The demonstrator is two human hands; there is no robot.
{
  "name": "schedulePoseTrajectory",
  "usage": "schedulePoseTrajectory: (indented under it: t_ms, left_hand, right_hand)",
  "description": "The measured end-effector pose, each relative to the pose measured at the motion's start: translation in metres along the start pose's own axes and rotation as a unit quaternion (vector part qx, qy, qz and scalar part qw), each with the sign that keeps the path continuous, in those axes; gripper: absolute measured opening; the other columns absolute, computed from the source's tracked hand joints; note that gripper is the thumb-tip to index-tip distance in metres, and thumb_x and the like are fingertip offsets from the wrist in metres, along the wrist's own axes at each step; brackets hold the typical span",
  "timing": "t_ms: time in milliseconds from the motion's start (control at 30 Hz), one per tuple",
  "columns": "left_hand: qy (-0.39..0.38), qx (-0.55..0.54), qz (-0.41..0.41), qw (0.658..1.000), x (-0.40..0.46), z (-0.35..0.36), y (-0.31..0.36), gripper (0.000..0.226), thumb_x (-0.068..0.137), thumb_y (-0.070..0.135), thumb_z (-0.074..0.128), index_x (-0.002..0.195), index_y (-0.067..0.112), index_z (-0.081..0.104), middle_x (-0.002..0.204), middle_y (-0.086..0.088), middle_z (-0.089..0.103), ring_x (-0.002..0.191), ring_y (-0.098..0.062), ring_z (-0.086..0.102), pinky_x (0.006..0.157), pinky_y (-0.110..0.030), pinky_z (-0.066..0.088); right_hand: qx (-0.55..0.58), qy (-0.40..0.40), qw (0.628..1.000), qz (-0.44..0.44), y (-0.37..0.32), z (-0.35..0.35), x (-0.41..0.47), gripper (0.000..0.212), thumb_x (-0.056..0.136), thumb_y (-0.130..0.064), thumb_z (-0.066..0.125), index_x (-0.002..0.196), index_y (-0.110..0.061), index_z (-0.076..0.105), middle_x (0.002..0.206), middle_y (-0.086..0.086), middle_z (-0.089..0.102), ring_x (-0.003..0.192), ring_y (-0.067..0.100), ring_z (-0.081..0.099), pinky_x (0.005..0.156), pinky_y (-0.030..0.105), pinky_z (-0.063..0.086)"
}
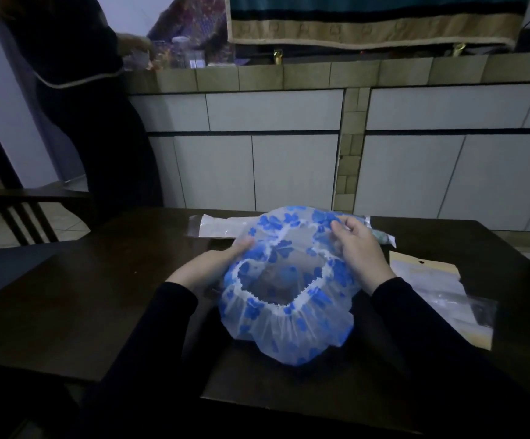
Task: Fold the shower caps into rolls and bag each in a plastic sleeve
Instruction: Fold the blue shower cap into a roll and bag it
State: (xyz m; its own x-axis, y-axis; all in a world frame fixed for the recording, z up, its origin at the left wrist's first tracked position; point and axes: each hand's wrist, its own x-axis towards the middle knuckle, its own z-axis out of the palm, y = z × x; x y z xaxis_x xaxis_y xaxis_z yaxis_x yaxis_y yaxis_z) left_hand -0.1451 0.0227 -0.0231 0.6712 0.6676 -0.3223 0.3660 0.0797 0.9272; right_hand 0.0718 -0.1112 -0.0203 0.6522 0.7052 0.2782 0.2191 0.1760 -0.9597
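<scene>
shower cap held open over the dark table

shower cap [289,289], clear plastic printed with blue flowers, sits in front of me above the middle of the dark table [83,296], its white gathered elastic rim turned up toward the camera so i look straight into the opening. my left hand [213,264] is at the cap's left side, fingers tucked under and against the plastic, closed on the edge there. my right hand [360,248] grips the far right part of the cap, thumb and fingers pinched together on the film near the rim. both arms wear black sleeves [415,312]. the near part of the cap sags toward the table edge; i cannot tell whether its underside touches the tabletop.

behind the cap, along the far side of the table, lies a long plastic sleeve [216,224], flat, with its clear flap at the left. to the right, just beside my right forearm, lies a pile of packaging [431,280]: a tan header card with a punched hole and clear film under it.

at the far left, another person in dark clothing [99,122] stands at a tiled counter [320,74].
</scene>
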Motion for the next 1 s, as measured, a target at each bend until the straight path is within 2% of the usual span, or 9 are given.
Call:
schedulePoseTrajectory:
  t_ms: [100, 200, 333, 433, 500, 567, 667, 867, 1000]
  left_hand:
    - [0.096, 0.041, 0.095, 0.990, 0.002, -0.001, -0.001, 0.019, 0.079, 0.026, 0.080, 0.069, 0.011, 0.075, 0.078, -0.009, 0.072, 0.074, -0.020, 0.066, 0.075, -0.032, 0.051]
    - [0.229, 0.082, 0.137, 0.960, 0.002, -0.001, 0.006, 0.033, 0.080, 0.039, 0.077, 0.061, 0.015, 0.067, 0.046, 0.010, 0.058, 0.048, -0.004, 0.053, 0.048, -0.017, 0.040]
    - [0.327, 0.066, 0.179, 0.926, 0.002, -0.004, 0.013, 0.043, 0.092, 0.050, 0.058, 0.094, 0.010, 0.072, 0.083, 0.001, 0.072, 0.078, -0.015, 0.065, 0.069, -0.027, 0.047]
    - [0.439, 0.158, 0.308, 0.829, -0.022, 0.008, 0.018, 0.030, 0.095, 0.043, 0.055, 0.090, 0.016, 0.067, 0.087, 0.004, 0.065, 0.086, -0.015, 0.060, 0.071, -0.024, 0.040]
    - [0.399, 0.217, 0.435, 0.777, -0.047, 0.029, 0.021, 0.029, 0.093, 0.047, 0.055, 0.080, 0.022, 0.061, 0.077, 0.012, 0.055, 0.075, -0.011, 0.054, 0.067, -0.026, 0.040]
    - [0.258, 0.312, 0.525, 0.749, -0.059, 0.051, 0.015, 0.039, 0.087, 0.059, 0.057, 0.073, 0.023, 0.060, 0.073, 0.013, 0.052, 0.072, -0.011, 0.051, 0.068, -0.033, 0.042]
    - [0.111, 0.430, 0.538, 0.716, -0.055, 0.065, -0.003, 0.045, 0.068, 0.072, 0.068, 0.071, 0.027, 0.063, 0.079, 0.014, 0.055, 0.078, -0.008, 0.049, 0.077, -0.035, 0.039]
    - [0.040, 0.471, 0.454, 0.755, -0.043, 0.047, -0.025, 0.041, 0.066, 0.063, 0.076, 0.099, 0.040, 0.068, 0.107, 0.021, 0.059, 0.105, 0.001, 0.052, 0.098, -0.028, 0.034]
    - [-0.005, 0.427, 0.433, 0.794, -0.044, 0.036, -0.037, 0.019, 0.075, 0.037, 0.082, 0.091, 0.026, 0.077, 0.098, 0.015, 0.070, 0.090, 0.002, 0.064, 0.083, -0.031, 0.055]
  right_hand:
    - [-0.075, 0.026, 0.997, -0.019, 0.002, -0.009, -0.003, 0.032, 0.100, -0.023, 0.048, 0.069, -0.014, 0.049, 0.054, -0.007, 0.039, 0.043, 0.002, 0.034, 0.048, 0.020, 0.029]
    - [-0.152, 0.056, 0.986, -0.027, 0.007, -0.014, -0.010, 0.044, 0.102, -0.023, 0.044, 0.059, -0.016, 0.037, 0.054, -0.002, 0.033, 0.048, 0.008, 0.033, 0.051, 0.030, 0.024]
    - [-0.243, 0.057, 0.968, 0.041, 0.007, -0.019, -0.014, 0.043, 0.102, -0.023, 0.039, 0.060, -0.015, 0.036, 0.060, 0.004, 0.038, 0.059, 0.019, 0.038, 0.055, 0.034, 0.023]
    - [-0.275, 0.077, 0.956, 0.064, 0.005, -0.029, -0.015, 0.045, 0.102, -0.022, 0.039, 0.057, -0.016, 0.038, 0.058, 0.001, 0.039, 0.057, 0.016, 0.038, 0.052, 0.033, 0.024]
    - [-0.279, 0.082, 0.954, 0.075, 0.005, -0.032, -0.017, 0.042, 0.101, -0.022, 0.038, 0.060, -0.014, 0.041, 0.060, 0.002, 0.042, 0.059, 0.018, 0.040, 0.052, 0.031, 0.028]
    - [-0.282, 0.082, 0.952, 0.092, 0.007, -0.032, -0.019, 0.036, 0.101, -0.021, 0.037, 0.069, -0.009, 0.048, 0.065, 0.003, 0.045, 0.066, 0.020, 0.044, 0.055, 0.033, 0.030]
    - [-0.292, 0.083, 0.947, 0.109, 0.011, -0.032, -0.022, 0.032, 0.101, -0.019, 0.035, 0.077, -0.005, 0.050, 0.068, 0.003, 0.046, 0.072, 0.022, 0.045, 0.058, 0.032, 0.028]
    - [-0.322, 0.088, 0.935, 0.120, 0.016, -0.036, -0.029, 0.029, 0.100, -0.018, 0.034, 0.077, -0.007, 0.048, 0.071, 0.006, 0.047, 0.074, 0.024, 0.046, 0.055, 0.031, 0.030]
    - [-0.341, 0.089, 0.926, 0.133, 0.010, -0.038, -0.034, 0.028, 0.101, -0.018, 0.034, 0.099, -0.003, 0.057, 0.091, 0.011, 0.054, 0.087, 0.026, 0.051, 0.072, 0.028, 0.034]
